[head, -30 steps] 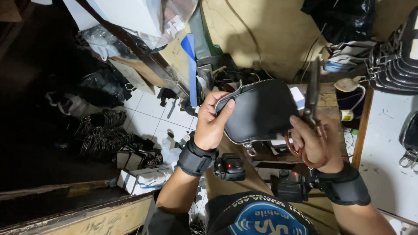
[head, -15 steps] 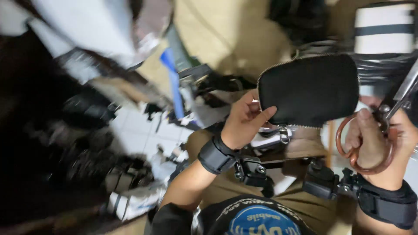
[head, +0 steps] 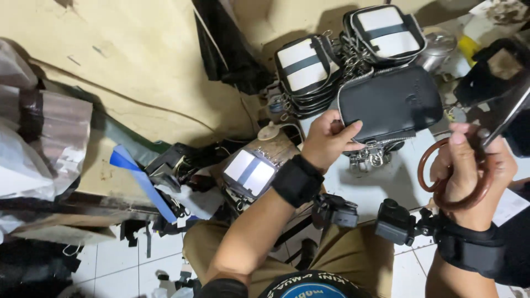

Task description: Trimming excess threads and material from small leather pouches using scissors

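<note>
Head-camera view: a black zippered pouch is gripped at its left edge by the left hand, thumb laid across its front, and held up above a white tabletop, just in front of a stack of black-and-white pouches. Scissors with brown ring handles are clutched in the closed right hand, fingers threaded through the rings, close beside the pouch's right side. Black wrist straps are worn on both arms, and one more black-and-white pouch is seen lying lower left.
</note>
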